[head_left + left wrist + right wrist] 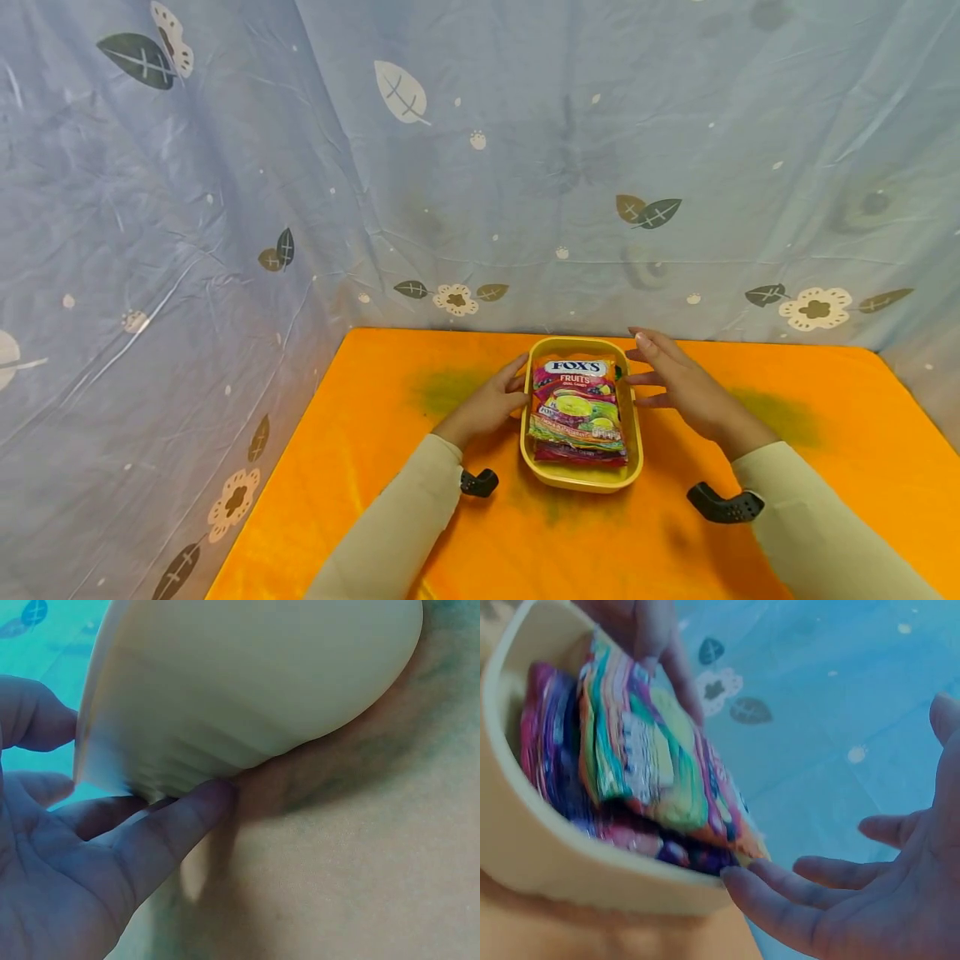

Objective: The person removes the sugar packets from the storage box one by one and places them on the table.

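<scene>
A yellow plastic tub [582, 482] stands on the orange cloth, holding candy bags. The top bag [573, 408] reads FOX'S FRUITS; beneath it another candy bag [551, 742] shows in the right wrist view. My left hand [489, 408] is at the tub's left side, its fingers [169, 836] spread along the outer wall and rim. At the opposite side is my right hand [690, 392], fingers apart and extended towards the tub. In the right wrist view, its nearest fingertips [739, 881] come right at the rim, and nothing is in that palm.
The orange cloth [360, 467] covers the table around the tub. Behind it hangs a blue-grey curtain [525, 183] printed with leaves and flowers, and another stretch of curtain [150, 275] runs along the left edge. Black wrist bands [724, 503] sit over the pale sleeves.
</scene>
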The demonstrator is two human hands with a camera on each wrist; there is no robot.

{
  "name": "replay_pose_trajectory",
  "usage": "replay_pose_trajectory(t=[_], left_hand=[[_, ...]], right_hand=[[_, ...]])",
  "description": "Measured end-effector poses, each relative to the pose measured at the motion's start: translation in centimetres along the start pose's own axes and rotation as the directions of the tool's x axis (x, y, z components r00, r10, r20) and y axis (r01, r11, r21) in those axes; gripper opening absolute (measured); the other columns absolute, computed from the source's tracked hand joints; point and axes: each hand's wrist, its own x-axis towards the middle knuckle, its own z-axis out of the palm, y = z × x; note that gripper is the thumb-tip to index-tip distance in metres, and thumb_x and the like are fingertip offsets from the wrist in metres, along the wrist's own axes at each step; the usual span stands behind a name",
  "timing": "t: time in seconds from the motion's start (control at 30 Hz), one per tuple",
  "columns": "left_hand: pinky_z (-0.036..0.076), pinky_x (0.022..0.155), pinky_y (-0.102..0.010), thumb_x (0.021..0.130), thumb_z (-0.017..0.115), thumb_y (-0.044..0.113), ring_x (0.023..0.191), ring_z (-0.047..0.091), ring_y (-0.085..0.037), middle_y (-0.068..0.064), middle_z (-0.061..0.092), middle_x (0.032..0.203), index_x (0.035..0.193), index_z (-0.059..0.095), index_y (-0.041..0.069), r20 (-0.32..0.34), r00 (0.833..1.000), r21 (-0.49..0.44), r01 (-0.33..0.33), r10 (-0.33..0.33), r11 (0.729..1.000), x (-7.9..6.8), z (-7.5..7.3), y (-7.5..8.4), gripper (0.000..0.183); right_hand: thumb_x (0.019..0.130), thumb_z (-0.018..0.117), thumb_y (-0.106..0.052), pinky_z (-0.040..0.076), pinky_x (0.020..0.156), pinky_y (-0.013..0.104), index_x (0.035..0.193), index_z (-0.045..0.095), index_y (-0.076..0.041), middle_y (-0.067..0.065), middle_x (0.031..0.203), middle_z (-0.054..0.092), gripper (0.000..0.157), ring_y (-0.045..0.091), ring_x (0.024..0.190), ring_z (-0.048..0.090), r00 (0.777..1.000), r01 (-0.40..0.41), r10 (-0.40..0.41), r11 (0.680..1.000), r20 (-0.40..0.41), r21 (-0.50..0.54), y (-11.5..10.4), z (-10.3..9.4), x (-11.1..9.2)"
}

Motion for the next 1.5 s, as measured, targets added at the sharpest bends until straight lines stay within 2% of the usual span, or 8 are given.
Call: replay_pose_trajectory(t=[0.13,0.3,0.47,0.6,0.67,0.8,0.97,1.5], left_hand=[[0.062,0.093,-0.054,0.109,0.061,0.014,0.136,0.061,-0.037,-0.013,0.042,0.17,0.177,0.019,0.025,0.001,1.0,-0.002,-0.004,0.004,1.0,-0.2,0.1,0.1,0.081],[0.062,0.092,-0.054,0.108,0.06,0.014,0.135,0.062,-0.036,-0.011,0.041,0.171,0.177,0.019,0.027,-0.004,1.0,0.0,0.005,-0.005,1.0,-0.3,0.2,0.0,0.081],[0.062,0.092,-0.055,0.108,0.059,0.012,0.134,0.062,-0.036,-0.011,0.041,0.171,0.177,0.02,0.027,-0.004,1.0,0.002,0.004,-0.004,1.0,-0.3,0.1,-0.1,0.081],[0.062,0.093,-0.054,0.108,0.059,0.013,0.134,0.062,-0.036,-0.01,0.041,0.171,0.177,0.02,0.029,-0.007,1.0,0.006,0.009,-0.009,1.0,-0.3,0.1,-0.1,0.081],[0.062,0.093,-0.054,0.108,0.06,0.014,0.134,0.062,-0.036,-0.009,0.041,0.171,0.177,0.02,0.029,-0.01,1.0,0.004,0.013,-0.013,1.0,-0.3,0.1,-0.1,0.08],[0.062,0.093,-0.054,0.108,0.06,0.015,0.133,0.063,-0.036,-0.009,0.04,0.171,0.177,0.02,0.029,-0.013,1.0,-0.001,0.013,-0.014,1.0,-0.4,0.2,0.0,0.08],[0.062,0.092,-0.053,0.108,0.06,0.015,0.131,0.064,-0.036,-0.01,0.039,0.172,0.177,0.021,0.029,-0.018,1.0,-0.004,0.012,-0.012,1.0,-0.5,0.4,0.2,0.08],[0.062,0.091,-0.054,0.109,0.058,0.012,0.133,0.062,-0.037,-0.01,0.036,0.174,0.177,0.02,0.027,-0.007,1.0,-0.016,-0.008,0.008,1.0,-0.5,0.2,-0.1,0.08]], right_hand=[[0.116,0.034,-0.06,0.059,0.096,0.06,0.176,0.001,-0.008,0.04,0.165,0.028,0.085,0.059,0.138,0.05,0.998,-0.052,0.048,0.994,0.037,0.1,-0.3,0.4,0.0],[0.115,0.036,-0.061,0.059,0.096,0.06,0.175,-0.004,-0.007,0.041,0.164,0.028,0.09,0.059,0.14,0.047,0.994,-0.104,0.099,0.989,0.049,0.105,-0.3,0.9,0.2],[0.114,0.038,-0.063,0.058,0.098,0.06,0.174,0.002,-0.004,0.04,0.163,0.027,0.091,0.059,0.14,0.047,0.989,-0.142,0.137,0.984,0.052,0.11,-0.3,1.6,0.4],[0.113,0.044,-0.063,0.059,0.097,0.057,0.172,0.013,-0.003,0.035,0.158,0.034,0.09,0.05,0.128,0.056,0.984,-0.172,0.163,0.975,0.071,0.139,-0.2,2.4,0.7],[0.113,0.051,-0.058,0.061,0.094,0.053,0.171,0.018,-0.004,0.032,0.154,0.039,0.086,0.043,0.119,0.061,0.983,-0.176,0.164,0.972,0.086,0.156,0.1,2.8,0.8],[0.114,0.062,-0.033,0.063,0.086,0.045,0.17,0.026,-0.005,0.03,0.148,0.045,0.073,0.034,0.104,0.066,0.984,-0.148,0.128,0.973,0.122,0.174,0.9,3.7,1.0],[0.111,0.065,-0.011,0.064,0.084,0.044,0.167,0.034,-0.001,0.03,0.149,0.044,0.064,0.034,0.102,0.067,0.989,-0.128,0.113,0.978,0.095,0.166,1.6,4.3,1.0],[0.107,0.068,0.0,0.064,0.087,0.046,0.165,0.042,-0.002,0.03,0.156,0.041,0.063,0.037,0.111,0.066,0.992,-0.119,0.124,0.976,-0.016,0.182,1.7,5.3,0.9]])
